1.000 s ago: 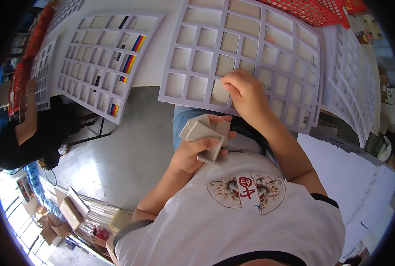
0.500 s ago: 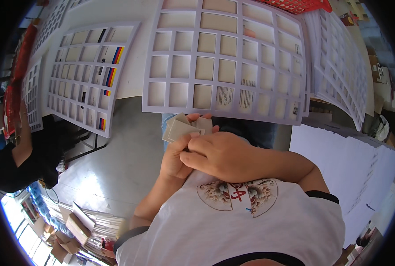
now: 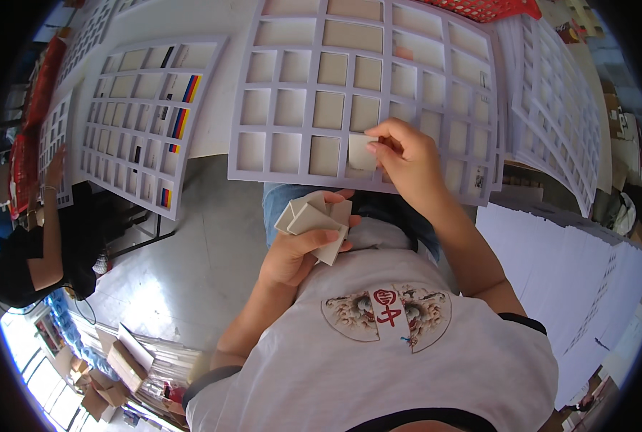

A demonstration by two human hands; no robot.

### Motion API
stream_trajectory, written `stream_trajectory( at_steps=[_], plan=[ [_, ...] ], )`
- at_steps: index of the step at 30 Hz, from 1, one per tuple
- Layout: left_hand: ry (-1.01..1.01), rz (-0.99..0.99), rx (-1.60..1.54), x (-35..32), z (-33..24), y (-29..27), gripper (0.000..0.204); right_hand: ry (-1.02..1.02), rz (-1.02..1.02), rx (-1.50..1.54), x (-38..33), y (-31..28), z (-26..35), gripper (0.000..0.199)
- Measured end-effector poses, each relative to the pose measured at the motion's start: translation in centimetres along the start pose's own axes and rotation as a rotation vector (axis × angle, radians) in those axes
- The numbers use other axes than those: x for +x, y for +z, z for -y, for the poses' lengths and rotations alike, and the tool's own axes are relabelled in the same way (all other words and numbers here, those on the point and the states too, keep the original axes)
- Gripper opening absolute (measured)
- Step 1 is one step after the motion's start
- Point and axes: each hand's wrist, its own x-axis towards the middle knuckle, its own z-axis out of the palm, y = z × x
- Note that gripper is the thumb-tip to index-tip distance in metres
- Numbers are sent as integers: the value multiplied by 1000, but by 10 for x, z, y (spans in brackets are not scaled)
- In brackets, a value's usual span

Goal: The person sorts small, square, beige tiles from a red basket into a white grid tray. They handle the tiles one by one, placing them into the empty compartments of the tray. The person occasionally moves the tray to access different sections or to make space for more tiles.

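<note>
My left hand (image 3: 299, 248) is closed around several flat beige tiles (image 3: 311, 219), fanned out unevenly in front of my waist. Between thumb and fingertips, my right hand (image 3: 406, 155) pinches one pale tile (image 3: 361, 153) at its right edge. That tile lies over a slot in the bottom row of a white grid panel (image 3: 234, 155); whether it rests fully inside, I cannot tell. Beige tiles such as this one (image 3: 325, 156) fill slots in the column to its left and above it. Slots further left look white and recessed. My right hand hides some slots behind it.
Left stands another grid panel (image 3: 179, 144) with colour-striped pieces. More white panels (image 3: 551, 115) are stacked at the right, and a red basket (image 3: 490, 9) sits at the far edge. At far left a co-worker's arm (image 3: 51, 223) reaches toward a panel. Cardboard boxes (image 3: 127, 369) lie lower left.
My right hand has left the tiles in my left hand and moved up to the panel with one tile. The fanned tiles in my left hand now show more fully.
</note>
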Motion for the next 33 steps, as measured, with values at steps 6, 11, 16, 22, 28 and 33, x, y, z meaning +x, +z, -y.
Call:
stream_trajectory(
  at_steps=[6, 11, 16, 22, 28, 33],
  plan=[
    [-28, 78, -8, 3, -2, 0, 52, 31, -28, -56, -1, 5, 5, 12],
    [-18, 92, -46, 4, -2, -3, 52, -466, -90, -739, -15, 9, 1, 20],
    [-50, 98, -75, 4, -3, -5, 52, -595, -30, -953, -43, 6, 4, 27],
    [-104, 109, -5, 7, -3, -1, 54, -230, 90, -202, -53, -17, 30, 29],
    [-215, 146, 181, 9, -9, 15, 52, -351, 162, -166, -45, -4, 37, 30],
    [-147, 283, 251, 18, -4, 11, 55, -167, 293, 68, -51, -3, 33, 28]
  ],
)
